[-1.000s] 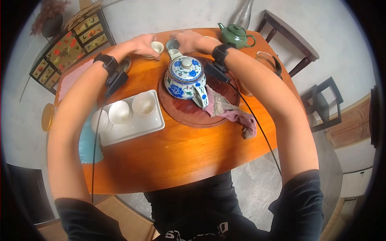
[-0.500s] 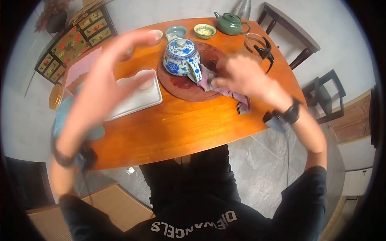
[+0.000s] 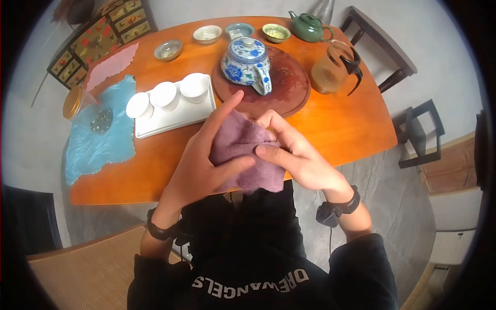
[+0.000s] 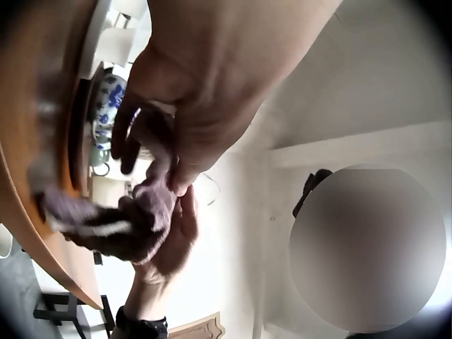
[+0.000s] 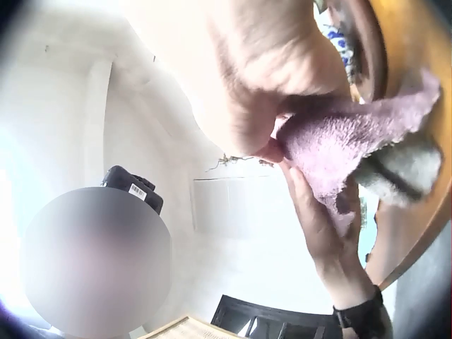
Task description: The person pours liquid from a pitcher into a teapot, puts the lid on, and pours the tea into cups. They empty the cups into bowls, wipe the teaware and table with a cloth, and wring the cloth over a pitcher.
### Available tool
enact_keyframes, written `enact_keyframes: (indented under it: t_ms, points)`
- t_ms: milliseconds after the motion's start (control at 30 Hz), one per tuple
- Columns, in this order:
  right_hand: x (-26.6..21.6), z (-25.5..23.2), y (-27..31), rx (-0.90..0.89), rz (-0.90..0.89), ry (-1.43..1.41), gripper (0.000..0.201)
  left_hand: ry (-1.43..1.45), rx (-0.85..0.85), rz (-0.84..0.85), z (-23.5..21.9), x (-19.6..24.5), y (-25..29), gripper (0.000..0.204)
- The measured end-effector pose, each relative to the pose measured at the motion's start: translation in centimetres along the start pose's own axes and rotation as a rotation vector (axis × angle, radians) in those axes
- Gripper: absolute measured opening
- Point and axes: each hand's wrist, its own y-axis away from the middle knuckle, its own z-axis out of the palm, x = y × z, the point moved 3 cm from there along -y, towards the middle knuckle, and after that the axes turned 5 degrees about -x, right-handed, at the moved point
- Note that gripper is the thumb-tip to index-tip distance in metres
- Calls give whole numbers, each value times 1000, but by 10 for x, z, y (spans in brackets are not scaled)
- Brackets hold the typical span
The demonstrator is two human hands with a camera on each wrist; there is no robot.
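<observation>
A mauve cloth (image 3: 235,139) hangs between both hands near the table's front edge. My left hand (image 3: 191,165) holds its left side, thumb across the front, index finger pointing up past it and the other fingers hidden behind. The right hand (image 3: 307,163) pinches the cloth's right part between thumb and curled fingers. Seen from the right wrist, the cloth (image 5: 325,145) droops in folds with a greyish part below. Beyond the hands, a blue-and-white floral teapot (image 3: 240,70) stands on a round reddish-brown board (image 3: 292,85).
Left of the board is a white tray (image 3: 173,124) bearing three white cups (image 3: 164,95). Small bowls (image 3: 207,35) line the back edge beside a green teapot (image 3: 310,28). A glass jug (image 3: 328,75) stands right. Blue cloth (image 3: 116,144) and a gold-lidded jar (image 3: 72,106) lie left.
Both hands have come back from the bowls at the far edge toward the body. The cloth, earlier lying by the teapot on the board, is now held up between them.
</observation>
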Motion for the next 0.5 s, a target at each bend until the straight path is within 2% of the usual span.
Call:
enact_keyframes:
  t_ms: [33, 67, 133, 167, 200, 267, 300, 333, 400, 433, 467, 500]
  points:
    - [1, 3, -4, -34, -2, -60, 23, 391, -4, -143, -1, -11, 5, 63]
    - [-2, 2, -7, -46, 8, -58, 23, 397, 11, -146, -8, -17, 10, 63]
    - [-15, 1, -10, -17, 210, 142, 39, 495, 32, -292, -22, -34, 22, 37]
    - [-36, 6, -16, -66, 453, 277, 54, 377, 61, -212, -30, -41, 26, 21]
    - [-24, 7, -22, -77, 461, 276, 54, 382, 72, -219, -32, -43, 29, 21]
    - [-10, 16, -35, -183, -142, 744, 62, 344, 193, -239, -34, -45, 36, 24]
    - [-8, 18, -38, -195, -56, 779, 51, 350, 204, -244, -34, -45, 40, 24]
    - [-8, 17, -42, -205, -50, 781, 51, 413, 209, -294, -33, -47, 44, 25]
    - [-10, 13, -49, -139, -2, 641, 31, 489, 220, -344, -26, -44, 44, 26]
    - [-17, 15, -54, -45, 52, 636, 16, 349, 195, -238, -21, -35, 40, 28]
    - [-20, 16, -57, -50, 63, 642, 16, 210, 171, -132, -19, -29, 38, 30]
    - [-21, 15, -59, -88, 131, 651, 17, 57, 48, -216, -20, -32, 43, 31]
